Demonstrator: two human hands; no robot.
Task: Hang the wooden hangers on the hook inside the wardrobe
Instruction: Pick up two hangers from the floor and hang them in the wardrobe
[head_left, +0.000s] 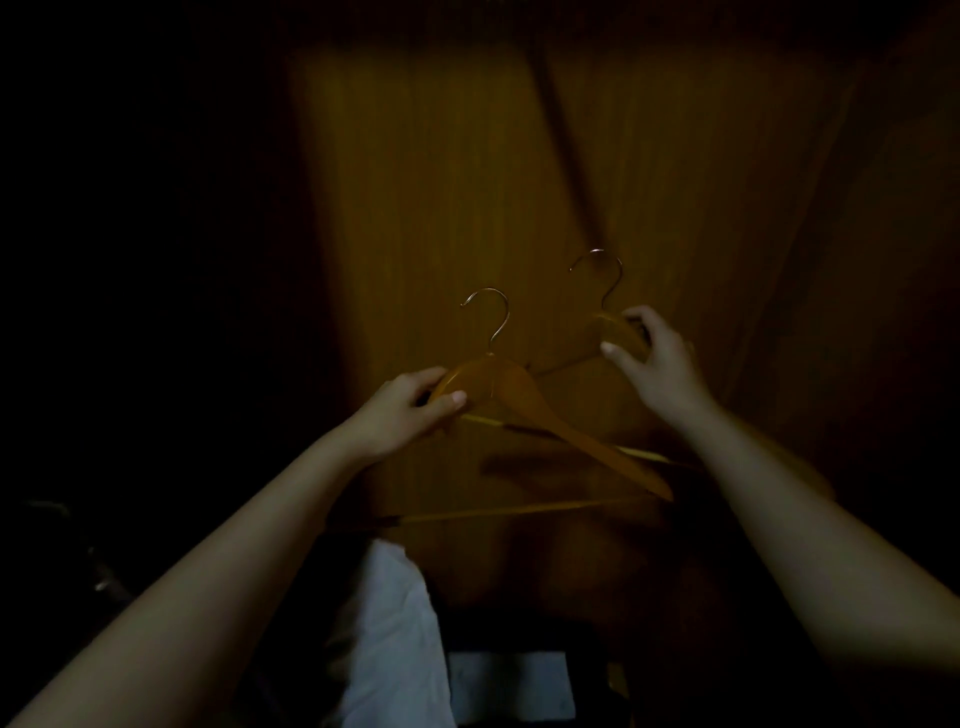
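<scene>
While both hangers are raised in front of the wardrobe's back panel, neither metal hook has caught on anything yet, so the step in hand looks like the carry and lift toward the hanging point. The left hand is closed around the left shoulder of the nearer wooden hanger, thumb on the front face, fingers wrapped behind; its wire hook stands upright and free above the hand. The right hand pinches the top of the farther wooden hanger close under its neck, with that hanger's wire hook rising just above the fingertips. The nearer hanger's right arm slopes down across the front of the farther one, so the two overlap between the hands. No hook or rail inside the wardrobe can be made out in this dim light; a dark slanted streak on the panel above the right hand may be a shadow or a fitting, and I cannot tell which. The next move likely calls for finding the wardrobe hook, bringing one hanger up at a time, and keeping the crossed arms from snagging. A pale cloth lies low, beneath the arms.
</scene>
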